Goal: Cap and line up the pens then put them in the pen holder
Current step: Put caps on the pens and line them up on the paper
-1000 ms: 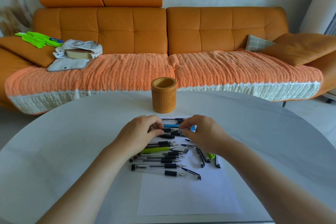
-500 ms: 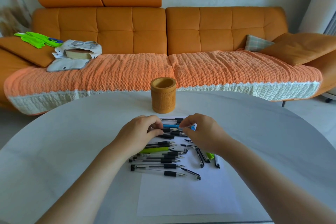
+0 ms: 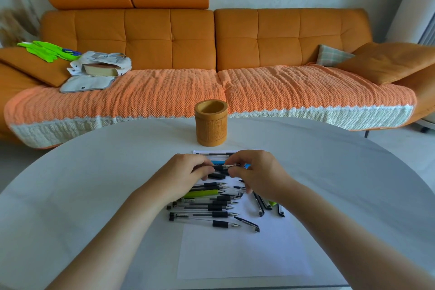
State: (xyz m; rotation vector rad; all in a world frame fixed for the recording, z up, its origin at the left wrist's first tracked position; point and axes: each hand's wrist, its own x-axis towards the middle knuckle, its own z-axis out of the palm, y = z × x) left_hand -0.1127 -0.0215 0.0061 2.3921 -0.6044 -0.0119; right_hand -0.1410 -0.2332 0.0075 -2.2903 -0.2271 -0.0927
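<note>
Both hands were up at the far end of the sheet of paper [image 3: 244,254], working on one black pen [image 3: 223,166] held just above the pile. The left hand [image 3: 186,172] had its fingers curled round the barrel, and the right hand [image 3: 256,172] had its fingers pinched in at the tip end, where a bit of the metal point showed. Honestly couldn't tell if there was a cap tucked in the right fingers or if they were just on the tip itself, since the knuckles hid it.

The rest of the uncapped pens [image 3: 204,207] lay in a rough row on the paper under the left wrist, tips pointing right, with a green pen [image 3: 200,193] in among them. The loose caps [image 3: 260,205] were scattered just beside the right wrist. The pen holder [image 3: 211,122] stood empty on the surface [image 3: 94,183], just past the far edge of the paper.

My take on capping it well: keep the barrel steady in the left hand and bring the cap on straight along the pen's axis, not at an angle, so the tip doesn't scrape the inside. Push till it seats, then lay it down parallel with the others, away from the uncapped ones, so you don't mix them up.
</note>
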